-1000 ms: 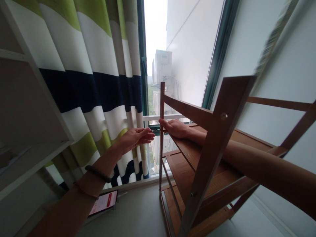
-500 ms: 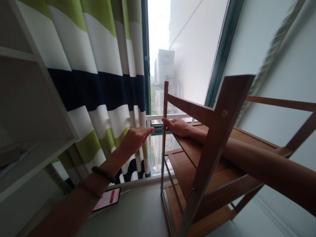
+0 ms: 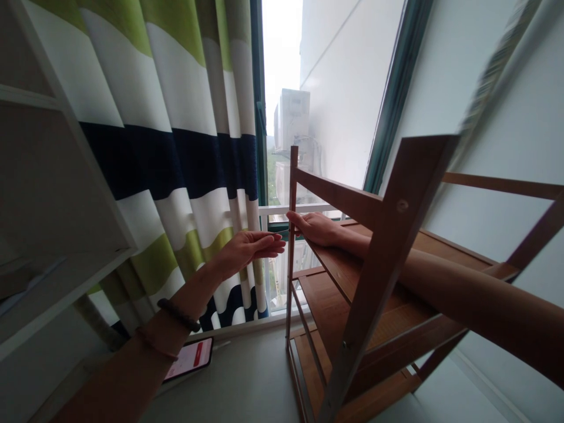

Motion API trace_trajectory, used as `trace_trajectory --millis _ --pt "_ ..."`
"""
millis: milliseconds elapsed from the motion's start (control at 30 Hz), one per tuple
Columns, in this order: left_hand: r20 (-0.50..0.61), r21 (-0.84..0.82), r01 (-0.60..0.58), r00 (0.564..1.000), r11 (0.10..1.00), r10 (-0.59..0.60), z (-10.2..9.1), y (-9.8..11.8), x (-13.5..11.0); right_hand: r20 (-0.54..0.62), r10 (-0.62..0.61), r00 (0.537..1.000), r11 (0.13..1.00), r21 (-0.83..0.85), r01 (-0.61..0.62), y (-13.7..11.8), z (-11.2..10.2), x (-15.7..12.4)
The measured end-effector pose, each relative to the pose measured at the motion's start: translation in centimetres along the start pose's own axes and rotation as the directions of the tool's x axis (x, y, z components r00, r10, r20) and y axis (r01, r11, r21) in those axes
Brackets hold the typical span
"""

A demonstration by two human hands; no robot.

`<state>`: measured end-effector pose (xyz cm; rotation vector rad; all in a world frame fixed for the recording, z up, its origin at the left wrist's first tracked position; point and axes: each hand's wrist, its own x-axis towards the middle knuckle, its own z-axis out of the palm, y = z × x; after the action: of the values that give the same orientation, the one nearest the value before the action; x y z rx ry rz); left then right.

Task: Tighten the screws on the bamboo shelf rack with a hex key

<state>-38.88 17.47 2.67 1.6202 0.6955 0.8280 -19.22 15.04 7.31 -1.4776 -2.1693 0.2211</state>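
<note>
A wooden shelf rack [image 3: 379,247] with several slanted tiers stands at the right, by the window. My right hand [image 3: 314,228] reaches through the rack over its upper tier and lies flat at the far corner post, fingers stretched out and touching the post. My left hand [image 3: 249,249] hovers just left of that post, palm turned up, fingers extended and apart, holding nothing. It is in front of the striped curtain [image 3: 176,147].
A phone [image 3: 190,359] with a lit red and white screen lies on the floor by the curtain's hem. White shelving [image 3: 53,258] fills the left side. The window [image 3: 308,117] shows an outdoor air-conditioner unit. A white wall runs along the right.
My left hand has turned from touching the curtain edge to palm-up, closer to the rack's post. My right hand stays at the post.
</note>
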Motion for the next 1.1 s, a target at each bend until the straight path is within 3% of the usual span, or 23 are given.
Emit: trace_trajectory --millis 67,167,233,267,333,467,600,733,800,900,967,1033,1100 --pt "-0.085 0.249 -0.121 0.986 0.961 0.146 -0.3 -0.4 0.4 0.006 0.015 1.0 1.0 -0.014 -0.015 -0.3 -0.1 0.0" --pt "-0.145 0.648 -0.235 0.896 0.725 0.421 -0.3 -1.2 0.6 0.01 0.048 0.999 0.998 -0.042 -0.047 -0.4 -0.1 0.1" --pt "-0.123 0.741 -0.229 0.878 0.632 0.463 -0.1 -1.5 0.5 0.008 0.034 0.999 0.999 -0.038 -0.034 -0.2 0.1 0.2" --pt "-0.127 0.734 -0.215 0.889 0.645 0.441 0.0 -1.5 0.3 0.005 0.019 1.0 0.999 -0.03 -0.019 0.0 0.1 0.3" --pt "-0.165 0.631 -0.172 0.923 0.756 0.348 0.4 -1.3 0.1 0.0 -0.011 1.0 1.0 -0.009 0.011 0.4 0.3 0.4" --pt "-0.194 0.211 -0.059 0.976 0.976 0.101 0.9 -0.2 0.0 -0.001 -0.016 1.0 1.0 0.005 0.016 0.7 0.4 0.5" --pt "-0.086 -0.073 0.128 0.987 0.989 -0.134 -0.1 0.9 0.7 0.004 0.012 1.0 1.0 -0.003 -0.012 0.3 0.2 0.4" --pt "0.067 -0.048 0.317 0.947 0.947 -0.313 -1.7 1.7 1.3 0.008 0.025 1.0 0.999 -0.021 -0.025 0.0 0.1 0.3" --pt "0.092 -0.002 0.332 0.939 0.943 -0.33 -2.1 1.9 1.6 0.003 0.009 1.0 1.0 -0.022 -0.009 0.2 0.1 0.3" --pt "0.043 0.096 0.207 0.976 0.974 -0.212 -2.2 2.0 2.0 -0.003 -0.018 1.0 1.0 0.006 0.019 0.7 0.2 0.5" --pt "-0.002 0.242 0.048 0.999 0.969 -0.049 -2.1 1.6 2.0 -0.004 -0.017 1.0 1.0 0.025 0.017 0.9 0.3 0.6" --pt "-0.051 0.467 -0.127 0.984 0.875 0.17 -2.0 0.8 1.6 -0.001 0.004 1.0 1.0 0.021 -0.004 1.1 0.4 0.6" --pt "-0.057 0.672 -0.251 0.921 0.697 0.386 -1.6 -0.3 1.0 -0.001 0.018 1.0 1.0 0.003 -0.018 1.0 0.5 0.6"
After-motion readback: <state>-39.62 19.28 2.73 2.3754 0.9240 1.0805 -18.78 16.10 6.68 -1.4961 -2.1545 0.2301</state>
